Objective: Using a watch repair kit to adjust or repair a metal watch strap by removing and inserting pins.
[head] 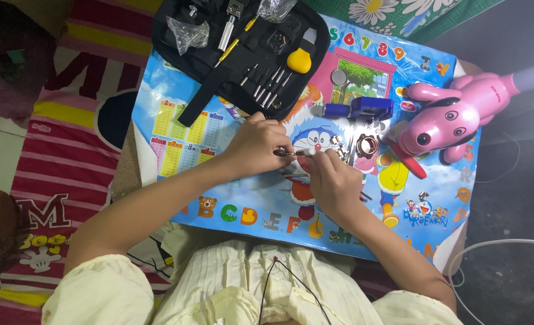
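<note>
My left hand (256,143) and my right hand (330,180) meet over the middle of a small colourful cartoon-printed table (176,138). Between their fingertips sits a small metal part (282,153), pinched by my left fingers. My right fingers hold a thin white stick-like tool (306,154) whose tip touches that part. Just right of my hands lie a round gold-toned watch case (367,145) and some small metal pieces.
An open black tool case (243,48) with screwdrivers, plastic bags and a yellow-handled tool lies at the table's far side. A blue holder (360,109) and a pink dog-shaped lamp (453,117) stand at the right. A striped mat lies at left, a white cable at right.
</note>
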